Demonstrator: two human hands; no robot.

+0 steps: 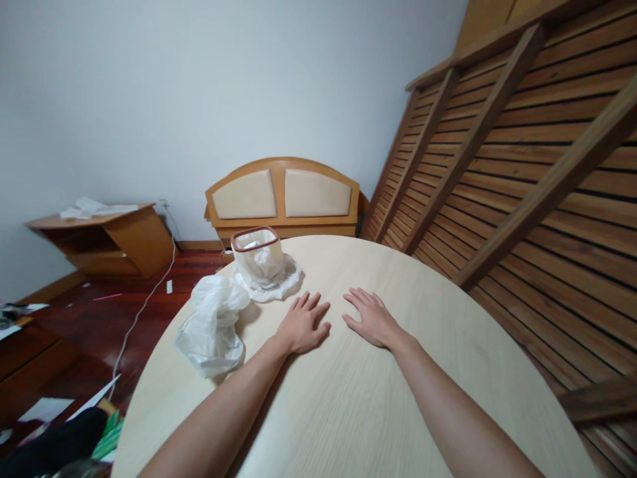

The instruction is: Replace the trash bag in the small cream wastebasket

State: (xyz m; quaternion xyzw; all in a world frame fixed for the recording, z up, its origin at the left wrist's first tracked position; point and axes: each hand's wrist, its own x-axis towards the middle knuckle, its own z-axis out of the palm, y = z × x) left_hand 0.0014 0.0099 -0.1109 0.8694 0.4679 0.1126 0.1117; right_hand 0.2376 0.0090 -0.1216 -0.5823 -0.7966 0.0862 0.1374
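Note:
My left hand lies palm down on the round pale wooden table, its fingers spread and nothing in them. To its right, a short gap away, my right hand rests on the same tabletop with fingers apart, also holding nothing. Left of my left hand lies a crumpled white plastic bag. Beyond it stands a small trash bin with a brown rim; white plastic spreads around its base, and more white plastic shows inside. Neither hand touches the bag or the bin.
A headboard with two cream panels stands behind the table. Slatted wooden bed frames lean along the right side. At left are a low wooden cabinet, a white cable on the floor and scattered papers.

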